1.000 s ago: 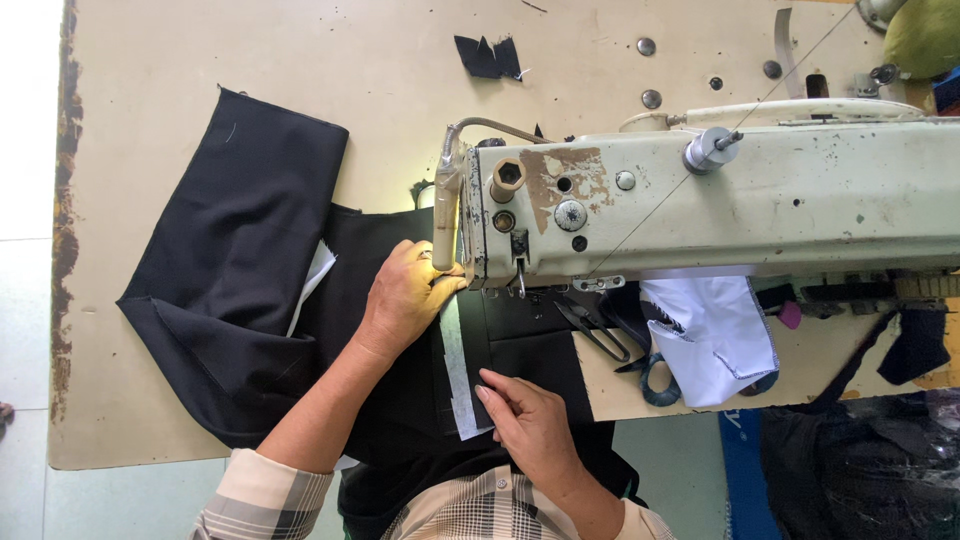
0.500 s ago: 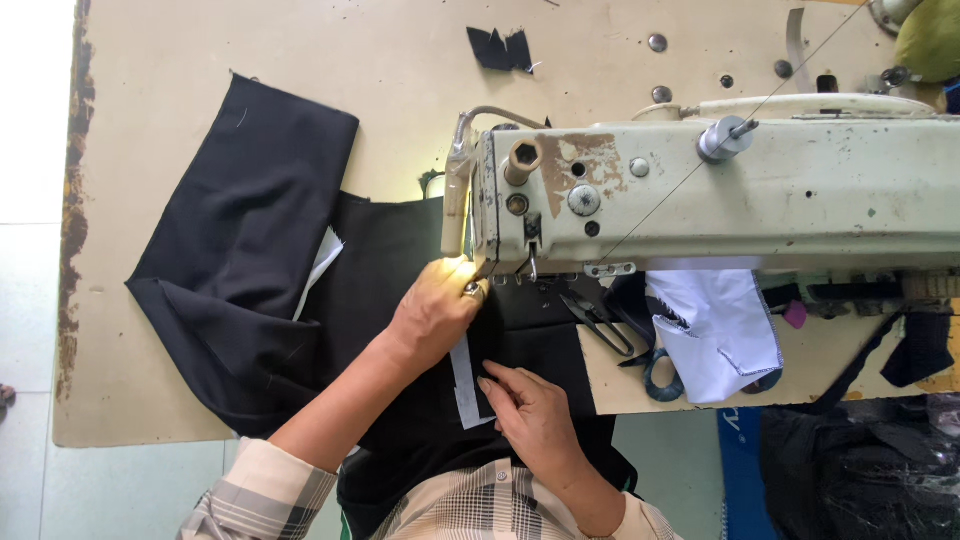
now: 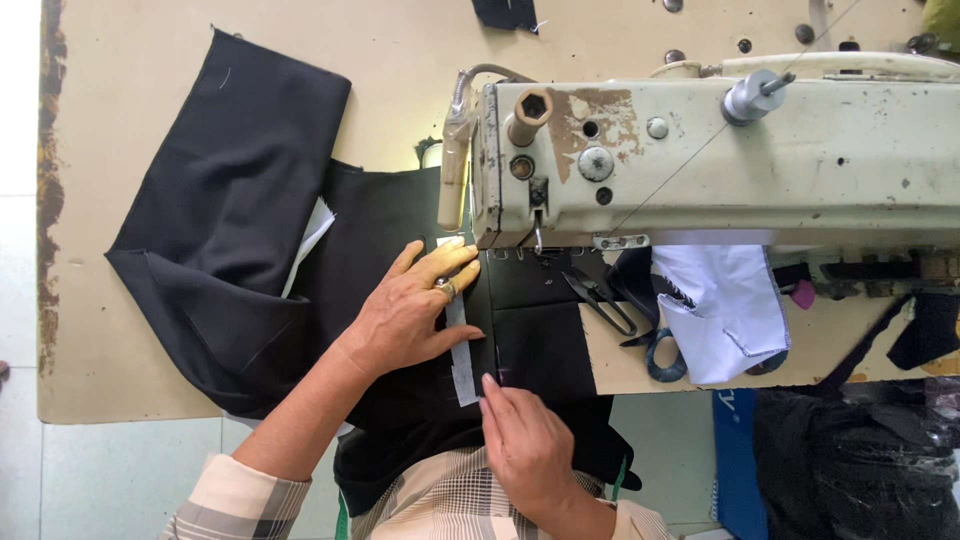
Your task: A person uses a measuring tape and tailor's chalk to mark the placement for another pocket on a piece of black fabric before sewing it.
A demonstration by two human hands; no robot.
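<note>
A black fabric piece [image 3: 230, 220] lies spread over the tan table and runs under the head of a cream sewing machine [image 3: 700, 150]. My left hand [image 3: 410, 310] rests flat on the cloth just left of the needle, fingers spread, with a ring on one finger. A narrow white strip [image 3: 462, 350] lies along the seam between my hands. My right hand [image 3: 525, 440] presses on the cloth near the table's front edge, its fingertips at the strip's lower end. Neither hand grips anything.
Black-handled scissors [image 3: 615, 310] and a white cloth piece [image 3: 725, 310] lie right of the needle under the machine arm. A small dark scrap [image 3: 505, 12] sits at the table's far edge. Dark bags [image 3: 850, 460] stand on the floor at the lower right.
My left hand has slid along the cloth closer to the needle. My right hand has shifted a little on the strip's lower end. The view has moved nearer.
</note>
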